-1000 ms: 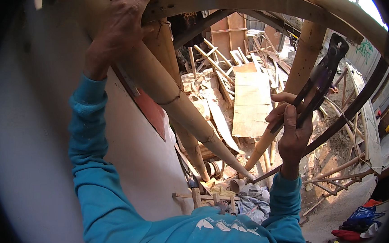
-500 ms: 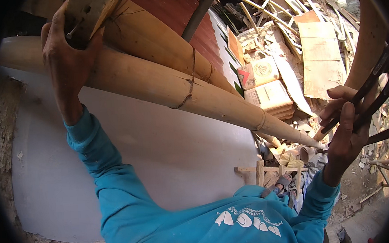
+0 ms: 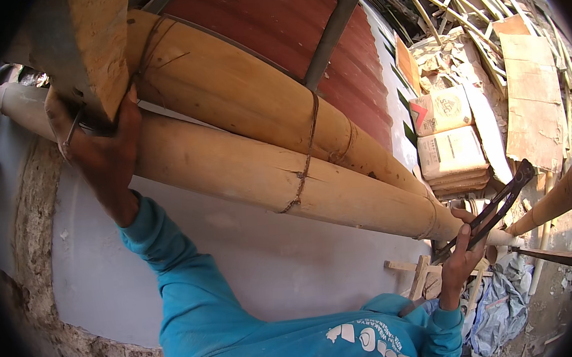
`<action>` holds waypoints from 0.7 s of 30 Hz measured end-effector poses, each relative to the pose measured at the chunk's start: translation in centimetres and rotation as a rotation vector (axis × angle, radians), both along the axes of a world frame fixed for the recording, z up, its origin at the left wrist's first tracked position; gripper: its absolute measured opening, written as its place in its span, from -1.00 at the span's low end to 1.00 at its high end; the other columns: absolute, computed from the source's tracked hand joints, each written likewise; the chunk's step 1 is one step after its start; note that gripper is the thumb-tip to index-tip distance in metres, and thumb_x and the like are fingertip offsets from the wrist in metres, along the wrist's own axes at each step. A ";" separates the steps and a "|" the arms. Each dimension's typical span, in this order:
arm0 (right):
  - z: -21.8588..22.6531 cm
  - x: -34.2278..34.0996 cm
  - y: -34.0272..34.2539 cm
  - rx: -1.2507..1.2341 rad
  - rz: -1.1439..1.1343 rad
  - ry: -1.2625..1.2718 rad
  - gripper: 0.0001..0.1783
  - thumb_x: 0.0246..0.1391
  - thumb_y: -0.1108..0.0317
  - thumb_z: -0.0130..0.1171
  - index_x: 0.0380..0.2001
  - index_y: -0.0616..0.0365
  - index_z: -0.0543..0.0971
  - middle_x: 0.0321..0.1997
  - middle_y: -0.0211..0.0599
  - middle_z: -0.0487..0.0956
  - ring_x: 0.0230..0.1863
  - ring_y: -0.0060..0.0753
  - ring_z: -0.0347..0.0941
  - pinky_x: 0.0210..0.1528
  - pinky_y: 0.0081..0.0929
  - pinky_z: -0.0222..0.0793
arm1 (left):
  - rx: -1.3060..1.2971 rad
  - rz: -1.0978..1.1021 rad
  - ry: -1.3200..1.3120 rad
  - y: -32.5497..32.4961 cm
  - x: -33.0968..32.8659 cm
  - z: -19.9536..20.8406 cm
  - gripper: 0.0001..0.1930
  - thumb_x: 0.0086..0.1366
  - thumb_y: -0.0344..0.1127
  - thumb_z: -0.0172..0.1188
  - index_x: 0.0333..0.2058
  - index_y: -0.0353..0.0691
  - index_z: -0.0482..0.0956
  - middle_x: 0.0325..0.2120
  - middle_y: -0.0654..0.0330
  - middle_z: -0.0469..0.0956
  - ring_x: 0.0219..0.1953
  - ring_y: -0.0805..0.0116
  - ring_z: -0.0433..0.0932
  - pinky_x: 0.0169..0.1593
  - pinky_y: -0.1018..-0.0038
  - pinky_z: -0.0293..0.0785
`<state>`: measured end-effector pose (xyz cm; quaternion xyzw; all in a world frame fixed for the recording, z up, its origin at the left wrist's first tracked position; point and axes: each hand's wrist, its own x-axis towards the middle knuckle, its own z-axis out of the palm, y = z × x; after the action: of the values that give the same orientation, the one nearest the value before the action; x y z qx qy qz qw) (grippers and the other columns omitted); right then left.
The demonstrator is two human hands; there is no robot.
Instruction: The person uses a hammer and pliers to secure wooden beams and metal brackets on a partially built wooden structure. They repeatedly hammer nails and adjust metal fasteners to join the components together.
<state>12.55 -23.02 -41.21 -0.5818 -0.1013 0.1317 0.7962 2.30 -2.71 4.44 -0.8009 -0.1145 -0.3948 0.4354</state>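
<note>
Two bamboo poles [image 3: 222, 163], one lettered shirt [image 3: 264, 346]: fingers curled, our left hand [image 3: 108, 161] clasps timber [image 3: 101, 52], our right hand [image 3: 461, 262] black pliers [image 3: 514, 188].

Lettering [image 3: 367, 340] on shirt [image 3: 264, 346] and sacks [image 3: 453, 150]

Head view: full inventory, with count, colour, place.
wooden beam: 1, brown, upper left
nail: 1, grey, at beam's end
bamboo poles: at least 3, tan, centre and right
hand tool: 1, black, right of centre
corrugated sheet: 1, red, top centre
sacks: several, off-white, right
flat board: 1, tan, far right
wall: 1, grey, below poles
crumpled sheeting: blue-grey, bottom right
sticks: many, pale, upper right
shirt: 1, teal, bottom
left hand: 1, bare, on beam
right hand: 1, bare, holding tool
</note>
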 end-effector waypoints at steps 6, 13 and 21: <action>-0.2 -2.2 1.8 0.054 0.008 0.036 -0.45 0.43 0.30 -0.10 0.36 0.38 0.18 0.00 -0.12 0.58 0.11 -0.27 0.45 0.30 -0.27 0.25 | -0.228 -0.181 0.008 0.0 -1.0 0.1 0.01 0.00 0.05 0.33 0.35 -0.39 0.20 0.21 -0.23 0.33 0.29 -0.11 0.33 0.33 0.05 0.25; 1.7 5.0 2.1 0.154 0.148 0.046 -0.65 0.41 0.41 -0.08 0.15 0.37 0.39 -0.18 -0.23 0.58 -0.42 -0.58 0.46 -0.35 -0.57 0.39 | -0.286 -0.290 -0.201 -0.6 0.4 -1.3 0.05 -0.04 0.05 0.21 0.39 -0.43 0.12 0.29 -0.22 0.26 0.36 -0.08 0.26 0.39 0.07 0.16; 19.9 15.8 15.8 0.425 0.656 -0.480 -0.67 0.30 0.25 0.19 0.02 0.24 0.57 -0.37 -0.36 0.62 -0.47 -0.68 0.46 -0.47 -0.60 0.39 | -0.220 -0.381 -0.384 0.3 0.9 -1.5 -0.26 0.28 -0.09 -0.11 0.34 -0.47 0.22 0.25 -0.19 0.34 0.34 0.05 0.31 0.37 0.26 0.21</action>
<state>28.35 -7.22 -21.31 -0.3568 -0.4865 0.2147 0.7681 3.18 -2.43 2.95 -0.7611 -0.0845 -0.5989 0.2346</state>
